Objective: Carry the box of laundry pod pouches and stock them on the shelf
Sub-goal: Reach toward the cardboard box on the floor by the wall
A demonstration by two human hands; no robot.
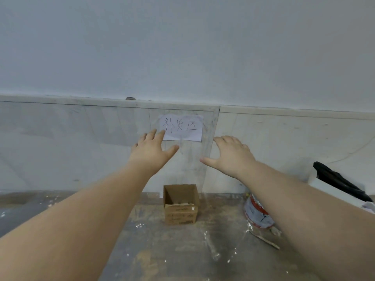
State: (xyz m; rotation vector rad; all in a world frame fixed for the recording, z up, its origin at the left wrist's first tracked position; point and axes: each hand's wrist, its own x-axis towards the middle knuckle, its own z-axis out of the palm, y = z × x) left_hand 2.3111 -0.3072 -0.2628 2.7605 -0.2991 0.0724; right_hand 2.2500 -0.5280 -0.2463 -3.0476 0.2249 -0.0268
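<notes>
A small brown cardboard box [180, 203] stands open-topped on the dusty floor against the wall, straight ahead of me. Its contents are hard to make out from here. My left hand [151, 151] and my right hand [230, 154] are both stretched forward in the air above the box, palms down, fingers spread and relaxed. Neither hand touches or holds anything. No shelf is in view.
A white paper sign [181, 127] with handwritten characters is stuck to the pale wall panel above the box. A red and white paint bucket [256, 214] stands right of the box, a black bag [338, 181] lies further right. The floor [142, 250] is stained and dusty.
</notes>
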